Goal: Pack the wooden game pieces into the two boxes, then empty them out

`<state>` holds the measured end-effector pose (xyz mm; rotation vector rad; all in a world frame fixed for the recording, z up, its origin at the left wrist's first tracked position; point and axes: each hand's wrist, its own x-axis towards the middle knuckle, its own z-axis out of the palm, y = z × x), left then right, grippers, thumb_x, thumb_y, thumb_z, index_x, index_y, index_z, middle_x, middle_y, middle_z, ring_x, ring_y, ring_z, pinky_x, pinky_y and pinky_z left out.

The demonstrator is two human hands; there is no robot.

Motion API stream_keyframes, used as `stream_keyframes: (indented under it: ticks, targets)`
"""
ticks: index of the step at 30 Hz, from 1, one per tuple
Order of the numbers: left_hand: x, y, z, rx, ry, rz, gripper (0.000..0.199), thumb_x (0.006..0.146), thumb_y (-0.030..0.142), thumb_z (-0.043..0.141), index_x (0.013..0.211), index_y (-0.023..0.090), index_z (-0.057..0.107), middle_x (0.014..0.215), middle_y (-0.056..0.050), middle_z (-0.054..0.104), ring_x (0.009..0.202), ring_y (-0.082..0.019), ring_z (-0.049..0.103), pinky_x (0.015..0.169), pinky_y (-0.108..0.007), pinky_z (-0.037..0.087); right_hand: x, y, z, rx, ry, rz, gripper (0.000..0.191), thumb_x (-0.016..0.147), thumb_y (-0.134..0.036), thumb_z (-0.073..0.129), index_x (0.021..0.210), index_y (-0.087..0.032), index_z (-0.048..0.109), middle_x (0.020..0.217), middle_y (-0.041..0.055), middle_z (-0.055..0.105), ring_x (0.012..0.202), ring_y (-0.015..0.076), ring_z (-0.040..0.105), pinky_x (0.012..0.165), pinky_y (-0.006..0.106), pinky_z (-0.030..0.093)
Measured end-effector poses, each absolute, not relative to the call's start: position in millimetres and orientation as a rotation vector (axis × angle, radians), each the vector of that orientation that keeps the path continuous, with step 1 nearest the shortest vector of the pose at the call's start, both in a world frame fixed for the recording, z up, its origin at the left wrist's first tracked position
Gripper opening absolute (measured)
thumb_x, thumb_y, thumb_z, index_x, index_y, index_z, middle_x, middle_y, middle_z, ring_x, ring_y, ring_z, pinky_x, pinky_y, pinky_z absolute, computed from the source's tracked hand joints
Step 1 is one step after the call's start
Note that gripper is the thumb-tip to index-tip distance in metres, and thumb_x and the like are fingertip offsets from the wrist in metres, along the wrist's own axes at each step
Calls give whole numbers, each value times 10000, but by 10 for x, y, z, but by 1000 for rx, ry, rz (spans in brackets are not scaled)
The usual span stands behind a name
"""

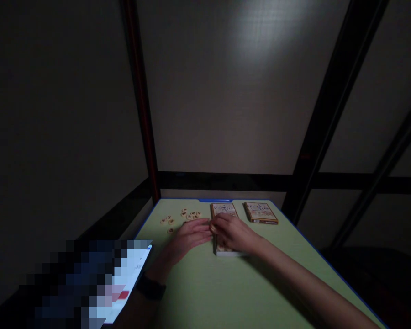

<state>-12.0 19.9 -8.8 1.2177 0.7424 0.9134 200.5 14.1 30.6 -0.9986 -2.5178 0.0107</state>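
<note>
My right hand is closed, its fingertips pinching a round wooden game piece. It hangs over a white-edged open box, where more round pieces show partly under the palm. My left hand has its fingers stretched out, their tips close to the piece in my right hand; whether they touch it I cannot tell. Beyond and left of that hand, several loose round pieces with dark markings lie on the table. Just behind my right hand is a printed box cover, partly hidden by it.
A second printed box lies at the table's far right. The pale green table has a blue edge, with a panelled wall behind it. At lower left is a lit screen, partly pixelated. A dark band circles my left wrist.
</note>
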Motion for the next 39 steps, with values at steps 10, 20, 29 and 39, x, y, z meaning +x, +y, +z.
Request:
stream_keyframes:
  ticks: [10, 20, 29, 39]
  targets:
    - [-9, 292, -328, 2187, 1465, 953, 349, 812, 80, 508, 1114, 170, 657, 1179, -101, 675, 1117, -214, 628, 1041, -367, 469, 2504, 265, 109, -1473, -2497, -24, 210, 925, -172, 489, 1052, -131, 652, 993, 127, 697, 897, 211, 637, 764, 270, 432]
    - [23, 188, -288, 2511, 1530, 651, 345, 887, 114, 422, 1149, 164, 642, 1163, -95, 653, 1112, -202, 605, 1036, -326, 436, 2403, 286, -67, -1476, -2521, -88, 224, 973, -210, 434, 986, -155, 651, 1047, 114, 649, 830, 175, 638, 726, 256, 441]
    - [17, 164, -301, 2546, 1510, 619, 311, 901, 135, 427, 1105, 179, 657, 1136, -80, 654, 1080, -192, 615, 1002, -296, 436, 2651, 410, 23, -1392, -2263, 115, 193, 792, -116, 622, 965, -160, 695, 968, 79, 636, 816, 181, 615, 745, 272, 454]
    - [21, 154, -275, 2570, 1501, 590, 280, 904, 137, 438, 1065, 182, 662, 1108, -79, 655, 1049, -191, 622, 973, -301, 452, 2523, 445, -91, -1463, -2370, 163, 290, 749, -158, 678, 1034, -179, 723, 891, 71, 712, 887, 213, 628, 765, 263, 430]
